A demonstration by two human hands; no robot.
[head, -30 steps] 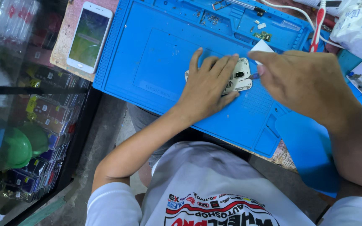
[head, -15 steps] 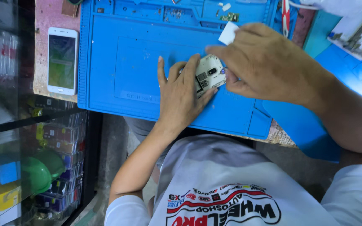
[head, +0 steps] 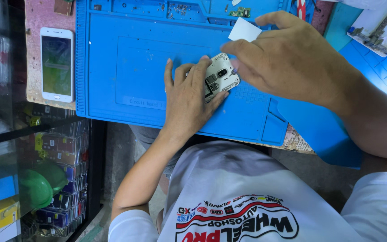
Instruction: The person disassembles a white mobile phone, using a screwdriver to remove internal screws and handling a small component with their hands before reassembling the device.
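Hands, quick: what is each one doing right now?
Left hand: open, fingers spread flat, pressing the opened phone onto the blue mat.
Right hand: closed, pinching a small white card at the phone's edge.

A: Where's the left hand [head: 189, 101]?
B: Centre of frame, flat on an opened phone [head: 218, 78] w/ its back off, pinning it to the blue work mat [head: 113, 67].
A: Right hand [head: 292, 60]?
B: Upper right, fingers [head: 236, 47] at the phone's top edge, a small white card [head: 245, 30] pinched between them.
A: Anything else?
B: White smartphone [head: 57, 63], screen up, upper left on the pink counter [head: 41, 13]. Tiny screws & a green circuit bit [head: 239, 12] in the mat's top trays. Glass display case [head: 27, 179] lower left.
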